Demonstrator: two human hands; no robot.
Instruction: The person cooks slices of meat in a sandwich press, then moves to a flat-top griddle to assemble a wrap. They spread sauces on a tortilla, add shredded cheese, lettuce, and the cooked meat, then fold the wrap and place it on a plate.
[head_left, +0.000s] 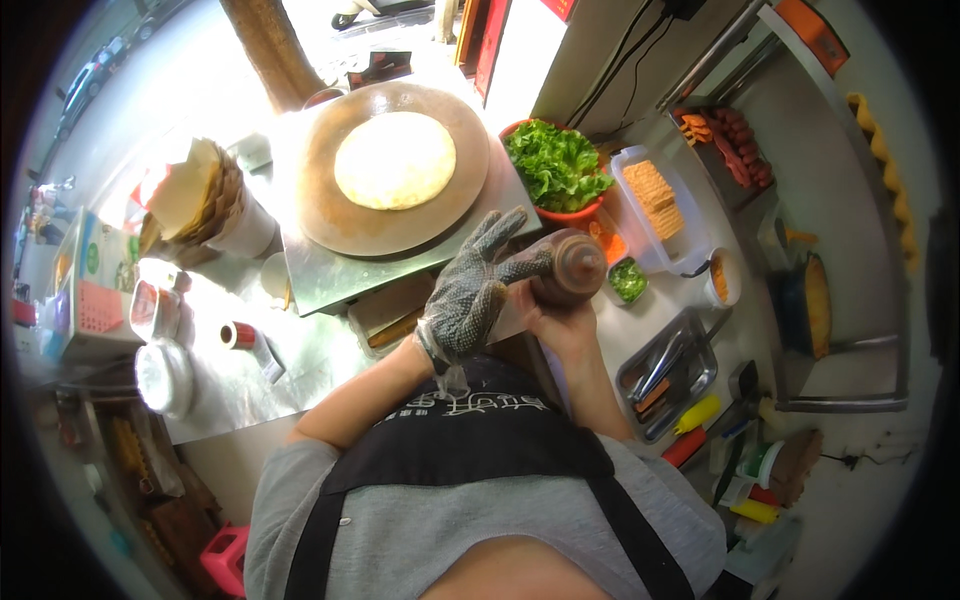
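My left hand (465, 300) wears a grey dotted work glove with a clear plastic glove about its wrist. Its fingers are spread, and one reaches against the side of a brownish sauce bottle (576, 262). My bare right hand (562, 319) is wrapped around that bottle from below, its capped top facing up at me. In front of both hands lies a round griddle plate (330, 217) on a metal stand. A pale, round pancake (395, 160) rests flat on the griddle, apart from my hands.
Right of the griddle stand a bowl of lettuce (555, 161), a bin of noodle cakes (654, 199), chopped greens (628, 280) and a utensil tray (705, 345). A glass case (840, 247) borders the far right. Paper bags (199, 195) and a label roll (238, 335) lie left.
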